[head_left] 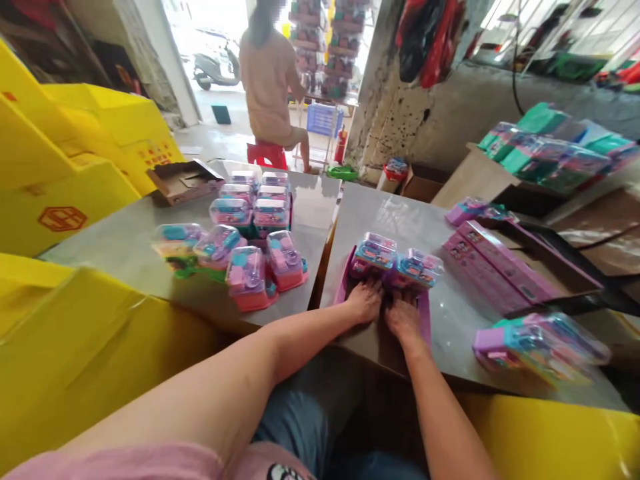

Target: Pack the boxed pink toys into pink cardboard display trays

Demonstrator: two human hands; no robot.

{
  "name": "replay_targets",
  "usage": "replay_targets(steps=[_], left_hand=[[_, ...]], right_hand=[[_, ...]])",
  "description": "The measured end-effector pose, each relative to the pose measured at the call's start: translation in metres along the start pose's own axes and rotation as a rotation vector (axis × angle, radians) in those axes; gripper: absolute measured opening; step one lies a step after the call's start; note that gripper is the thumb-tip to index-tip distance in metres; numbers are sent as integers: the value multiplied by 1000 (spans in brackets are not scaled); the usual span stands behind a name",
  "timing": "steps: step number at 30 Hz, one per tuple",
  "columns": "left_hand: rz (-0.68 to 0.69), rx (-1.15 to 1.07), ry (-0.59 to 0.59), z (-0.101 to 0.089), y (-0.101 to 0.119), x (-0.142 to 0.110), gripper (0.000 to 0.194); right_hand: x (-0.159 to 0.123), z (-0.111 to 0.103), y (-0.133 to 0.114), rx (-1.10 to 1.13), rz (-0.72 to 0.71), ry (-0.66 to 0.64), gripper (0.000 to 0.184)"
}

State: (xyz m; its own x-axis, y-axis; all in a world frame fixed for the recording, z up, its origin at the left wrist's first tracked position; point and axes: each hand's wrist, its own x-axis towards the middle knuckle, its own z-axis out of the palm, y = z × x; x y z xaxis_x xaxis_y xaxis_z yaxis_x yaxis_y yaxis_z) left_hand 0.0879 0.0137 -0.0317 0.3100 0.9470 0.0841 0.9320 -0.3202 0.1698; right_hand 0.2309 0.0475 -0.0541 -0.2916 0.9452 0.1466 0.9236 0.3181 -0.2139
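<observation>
Two toy cases with clear domed lids, a left one (375, 253) and a right one (418, 268), sit side by side at the far end of a shallow pink box (425, 323) on the grey table. My left hand (366, 301) reaches into the box with its fingers stretched forward against the near side of the left case. Beside it, my right hand (403, 315) has its fingers extended toward the right case's near side. Both hands look open; the cases partly hide the fingertips.
Left of a gap (325, 257) between the tables stand several toy cases (247, 273) and an open cardboard tray (185, 181). Pink boxes (500, 267) and blurred cases (535, 347) lie right. Yellow boxes (85, 200) flank the left table. A person (270, 80) sits beyond.
</observation>
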Motion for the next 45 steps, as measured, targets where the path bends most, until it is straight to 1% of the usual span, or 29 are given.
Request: replay_targets(steps=[3,4,6,7,8,9,10,11,13,15,16,18,20,21,23,26,28,30,31,32,33,34,35,37,38,39,41,43,45], left_hand=[[1,-30,15,-15,3,-8,37],[8,-39,26,-27,1,-13,36],[-23,-55,97,-59,-10,-30,36],[-85,-63,142,-79,-22,-41,39],[-208,-76,217,-101,-37,-52,43],[-427,-83,261,-122,-55,-64,50],[-674,-99,246,-141,-74,-75,60],[-785,-103,239,-158,-93,-84,68],[-890,-146,159,-178,-126,-96,75],[-889,-199,58,-186,-143,-100,77],[-880,-215,23,-188,-147,-100,76],[-855,-217,10,-192,-145,-102,78],[-787,-201,56,-201,-137,-105,81],[-703,-196,90,-207,-131,-107,84],[-401,-215,162,-222,-116,-108,93],[180,-334,186,-237,-83,-95,102],[498,-442,138,-238,-58,-73,99],[723,-533,77,-230,-37,-47,93],[791,-568,50,-224,-29,-35,90],[818,-591,35,-217,-22,-24,87],[795,-601,40,-208,-17,-17,84],[710,-599,65,-198,-14,-12,80],[564,-588,96,-186,-10,-11,75],[212,-577,98,-159,-1,-17,70],[67,-594,51,-145,4,-24,73],[-34,-632,-10,-130,10,-30,81],[-135,-737,-81,-105,22,-42,102],[-212,-823,-15,-86,30,-48,118],[-270,-857,95,-76,31,-48,123]], right_hand=[[-2,-3,-2,53,54,-44,46],[-5,-6,-3,66,66,-54,48],[-15,-14,-7,93,53,-38,52],[-22,-18,-10,112,32,-9,52],[-30,-23,-15,138,9,30,50],[-37,-26,-22,176,-10,72,46],[-43,-29,-31,221,-27,112,42],[-48,-32,-42,271,-42,140,38],[-54,-34,-68,370,-76,139,33],[-54,-35,-97,468,-119,101,29],[-54,-36,-110,509,-138,82,27],[-54,-41,-130,574,-178,73,25],[-57,-53,-139,625,-224,105,27],[-58,-61,-139,649,-241,127,30],[-61,-80,-132,700,-246,176,44],[-63,-110,-106,808,-205,197,82],[-63,-124,-85,962,-182,103,103],[-66,-131,-66,1123,-139,-15,108],[-69,-129,-58,1169,-102,-29,104],[-71,-125,-52,1179,-58,11,98],[-74,-118,-47,1158,-8,105,92],[-77,-108,-44,1116,41,238,88],[-79,-96,-43,1057,90,392,86],[-81,-72,-44,883,196,662,87],[-83,-63,-46,779,252,739,87],[-85,-57,-49,679,295,762,86],[-90,-55,-54,560,300,683,76],[-98,-63,-57,597,217,543,62],[-107,-71,-58,776,125,381,49]])
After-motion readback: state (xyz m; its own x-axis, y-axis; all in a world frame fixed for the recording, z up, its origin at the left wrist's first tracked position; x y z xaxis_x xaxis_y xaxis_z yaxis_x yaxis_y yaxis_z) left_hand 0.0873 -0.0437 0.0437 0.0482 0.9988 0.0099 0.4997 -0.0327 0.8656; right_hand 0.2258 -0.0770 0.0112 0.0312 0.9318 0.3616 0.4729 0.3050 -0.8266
